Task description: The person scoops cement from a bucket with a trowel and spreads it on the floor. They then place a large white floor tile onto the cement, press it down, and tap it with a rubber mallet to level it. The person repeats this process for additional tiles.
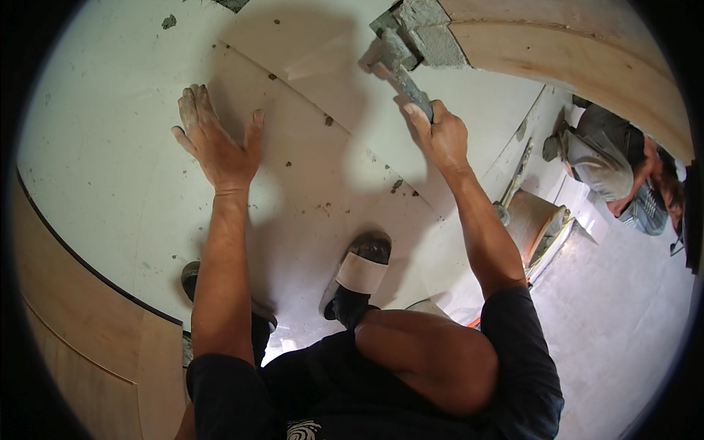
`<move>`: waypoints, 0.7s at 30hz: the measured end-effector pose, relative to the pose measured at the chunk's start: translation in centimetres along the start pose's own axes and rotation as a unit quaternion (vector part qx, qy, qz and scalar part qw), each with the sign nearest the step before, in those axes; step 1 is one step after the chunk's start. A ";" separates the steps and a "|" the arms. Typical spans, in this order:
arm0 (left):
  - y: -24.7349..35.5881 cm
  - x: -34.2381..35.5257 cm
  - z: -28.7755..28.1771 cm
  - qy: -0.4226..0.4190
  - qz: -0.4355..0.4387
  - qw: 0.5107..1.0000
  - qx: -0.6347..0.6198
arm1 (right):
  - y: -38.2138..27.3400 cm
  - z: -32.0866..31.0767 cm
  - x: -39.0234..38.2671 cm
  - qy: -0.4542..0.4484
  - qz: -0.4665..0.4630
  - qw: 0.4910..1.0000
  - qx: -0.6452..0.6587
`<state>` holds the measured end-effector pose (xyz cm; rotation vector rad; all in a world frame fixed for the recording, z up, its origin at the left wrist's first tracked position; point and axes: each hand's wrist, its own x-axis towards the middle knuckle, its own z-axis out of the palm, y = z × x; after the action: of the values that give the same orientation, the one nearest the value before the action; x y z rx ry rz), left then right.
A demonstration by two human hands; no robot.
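My right hand point(440, 136) is closed round the grey handle of a mallet point(414, 92). Its mortar-smeared head is by the edge of a pale tile surface point(308, 242), next to a grey, mortar-covered block point(434, 33). Whether the head touches the tile or the block I cannot tell. My left hand point(218, 143), dusty at the fingertips, is held with its fingers and thumb spread over the tile on the left. It holds nothing; whether the palm presses on the tile is unclear. A thin joint runs diagonally between my hands, with dark crumbs along it.
My slippered foot point(367, 268) stands on the tile. A curved wooden panel point(543, 51) borders the upper right, another wooden panel point(95, 330) the lower left. A mortar-stained bucket point(532, 220) stands at the right, with a crouching person point(616, 161) beyond it.
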<state>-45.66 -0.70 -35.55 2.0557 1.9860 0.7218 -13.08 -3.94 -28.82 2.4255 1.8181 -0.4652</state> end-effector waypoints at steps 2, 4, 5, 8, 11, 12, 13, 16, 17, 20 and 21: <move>0.0 -0.2 0.0 0.002 0.000 1.000 -0.002 | 0.2 -0.4 0.4 0.008 -0.028 0.999 -0.028; 0.1 -0.1 -0.2 -0.005 -0.006 1.000 -0.007 | 0.0 -0.4 0.9 -0.036 0.032 0.999 -0.007; 0.1 0.2 -0.2 -0.005 -0.009 1.000 -0.011 | -0.4 -0.4 1.4 -0.056 0.058 0.997 0.004; 0.2 0.2 -0.2 -0.002 -0.010 1.000 -0.017 | -0.6 -0.6 0.3 -0.024 0.026 0.999 0.026; 0.2 -0.1 -0.1 -0.004 -0.010 1.000 -0.017 | 0.0 -0.7 1.5 -0.039 0.027 0.999 0.003; 0.1 -0.2 -0.2 -0.014 -0.013 1.000 -0.017 | 0.3 -0.9 1.9 -0.048 0.033 0.998 -0.004; 0.1 0.0 -0.3 -0.018 -0.017 1.000 -0.018 | 0.3 -0.8 1.8 -0.050 0.048 0.998 0.001; 0.2 0.0 -0.3 -0.008 -0.015 0.999 -0.032 | 0.1 -0.2 1.3 -0.050 0.050 0.997 0.027; 0.2 0.3 -0.2 -0.004 -0.011 1.000 -0.029 | 0.2 -0.3 1.1 -0.042 0.036 0.998 0.033; 0.2 -0.2 -0.3 -0.009 -0.012 1.000 -0.021 | 0.8 -0.6 2.0 -0.061 0.031 0.997 0.022; 0.2 -0.3 -0.3 -0.016 -0.012 1.000 -0.021 | 1.0 -0.7 2.2 -0.071 0.037 0.997 0.014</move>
<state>-45.66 -1.09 -35.26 2.0044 1.9584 0.7142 -11.44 -2.03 -28.90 2.3994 1.6708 -0.6431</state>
